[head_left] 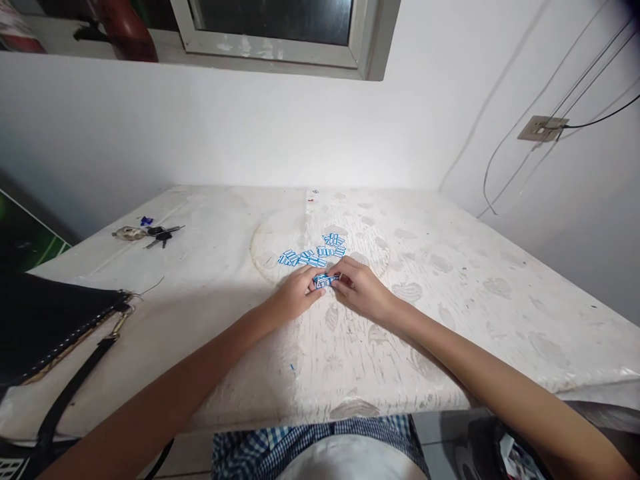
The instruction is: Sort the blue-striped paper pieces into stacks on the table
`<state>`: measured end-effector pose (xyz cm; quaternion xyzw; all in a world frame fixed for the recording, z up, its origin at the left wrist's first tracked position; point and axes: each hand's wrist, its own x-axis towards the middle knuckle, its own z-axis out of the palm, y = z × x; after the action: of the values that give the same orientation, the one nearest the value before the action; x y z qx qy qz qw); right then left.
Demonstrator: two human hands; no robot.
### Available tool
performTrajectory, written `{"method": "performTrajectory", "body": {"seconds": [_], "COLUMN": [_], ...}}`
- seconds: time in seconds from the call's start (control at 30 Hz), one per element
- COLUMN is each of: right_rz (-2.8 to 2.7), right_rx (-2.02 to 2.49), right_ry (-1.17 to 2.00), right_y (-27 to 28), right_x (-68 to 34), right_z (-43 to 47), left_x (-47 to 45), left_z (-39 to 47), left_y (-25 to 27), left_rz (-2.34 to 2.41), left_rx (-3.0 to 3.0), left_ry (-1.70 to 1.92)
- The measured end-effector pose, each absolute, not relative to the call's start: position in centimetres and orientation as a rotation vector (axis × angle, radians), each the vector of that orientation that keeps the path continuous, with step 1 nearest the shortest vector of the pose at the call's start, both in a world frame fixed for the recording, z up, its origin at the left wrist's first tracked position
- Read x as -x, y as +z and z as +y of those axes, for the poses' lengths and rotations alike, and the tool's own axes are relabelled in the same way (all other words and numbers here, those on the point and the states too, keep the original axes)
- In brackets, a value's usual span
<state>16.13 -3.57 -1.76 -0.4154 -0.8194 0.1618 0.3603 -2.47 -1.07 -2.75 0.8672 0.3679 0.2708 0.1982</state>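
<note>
Both my hands meet over the middle of the table. My left hand (299, 293) pinches the left end of a small blue-and-white printed piece (326, 281), which looks like card or paper. Its right end is between the fingers and thumb of my right hand (361, 288). The fingers cover parts of both ends. Just beyond my fingertips lies a loose group of similar blue-and-white pieces (310, 257), some overlapping. One cluster of these pieces (333, 239) sits a little farther back. Their print is too small to read.
A bunch of keys (161, 234) lies at the left of the covered table (450, 300). Nearer, a black bag (55, 320) with a strap rests at the left edge. White wall and a window (275, 27) stand behind; cables hang from a wall socket (543, 129) at right.
</note>
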Motion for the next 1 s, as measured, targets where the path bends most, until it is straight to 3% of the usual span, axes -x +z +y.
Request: {"method": "performTrajectory", "body": {"seconds": [1.0], "right_rz": [-1.953], "right_rx": [1.092], "right_ry": [0.713], "right_y": [-1.9], "right_x": [-17.1], "right_z": [-1.6], "left_x": [1.9], "left_z": [-1.4], "left_y": [-2.7], "left_rz": [1.007], "left_rx": [-2.531], "left_ry": [0.823]}}
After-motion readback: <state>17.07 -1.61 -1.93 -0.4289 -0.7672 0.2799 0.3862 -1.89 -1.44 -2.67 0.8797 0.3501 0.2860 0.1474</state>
